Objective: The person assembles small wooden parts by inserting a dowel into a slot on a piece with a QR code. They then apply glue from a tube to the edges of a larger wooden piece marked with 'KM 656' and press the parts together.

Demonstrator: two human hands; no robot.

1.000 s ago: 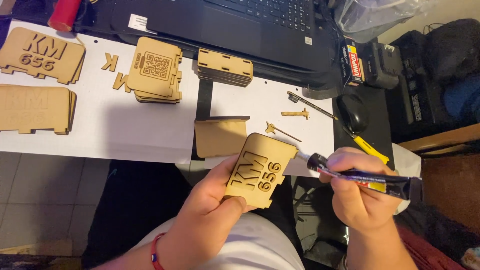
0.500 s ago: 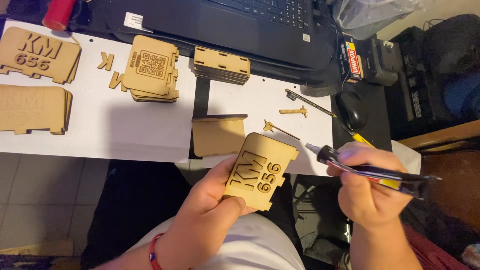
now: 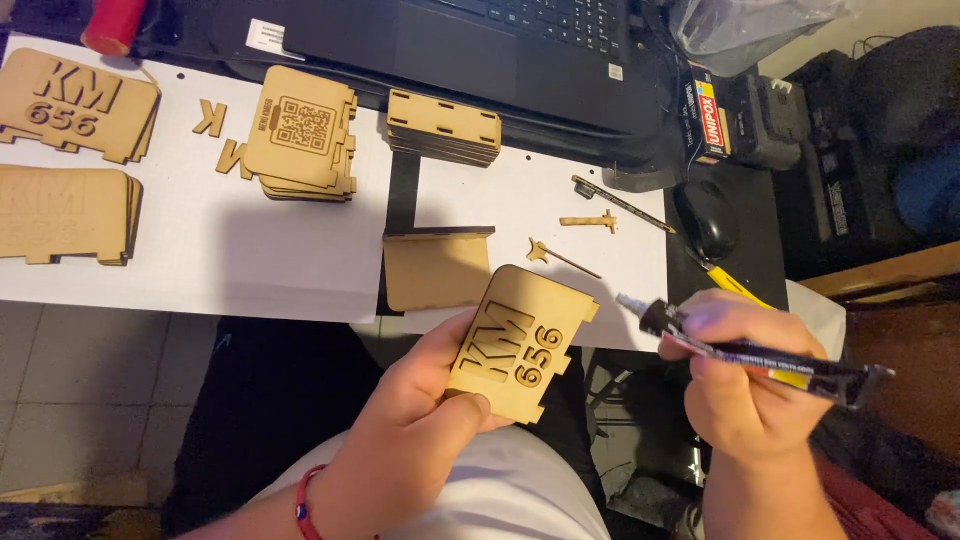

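A home hobby desk used for small laser-cut craft work.

Beyond the hands, a dark surface (image 3: 740, 270) carries a laptop (image 3: 500, 50), a computer mouse (image 3: 708, 218) and white paper sheets (image 3: 200, 250) stacked with cut wooden panels (image 3: 300, 130); a tiled floor (image 3: 90, 400) shows below to the left of the hands.

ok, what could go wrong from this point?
1. The left hand holds the wooden plate in mid-air over the lap, unsupported, so it may tip under pressure.
2. The uncapped marker in the right hand has its tip near the plate's edge; a slip could smear the face or the white paper.
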